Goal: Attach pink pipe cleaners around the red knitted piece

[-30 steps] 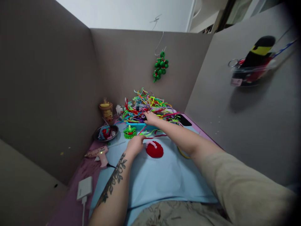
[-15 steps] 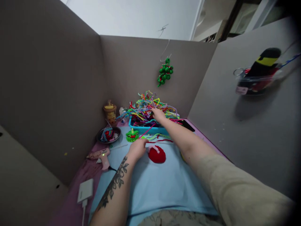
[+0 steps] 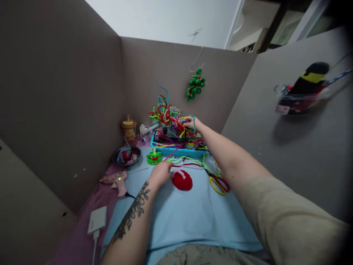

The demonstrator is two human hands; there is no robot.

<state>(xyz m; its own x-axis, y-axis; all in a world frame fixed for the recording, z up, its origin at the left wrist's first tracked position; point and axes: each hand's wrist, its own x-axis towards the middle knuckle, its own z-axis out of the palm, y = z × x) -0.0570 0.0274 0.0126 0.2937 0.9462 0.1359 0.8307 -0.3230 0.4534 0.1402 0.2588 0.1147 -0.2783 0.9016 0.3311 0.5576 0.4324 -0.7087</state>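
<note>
Looks maybe halfway: red fuzzy dome (image 3: 182, 181) done, left hand (image 3: 161, 173) against it (grip unclear), right hand (image 3: 190, 122) clutching pipe cleaners (image 3: 168, 115) over the teal tray (image 3: 176, 151), trimming yet to go.

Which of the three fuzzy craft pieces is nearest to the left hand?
The red domed piece on the blue sheet, just beside the left hand. The small green figure stands farther back, and the green cluster hangs on the partition.
</note>
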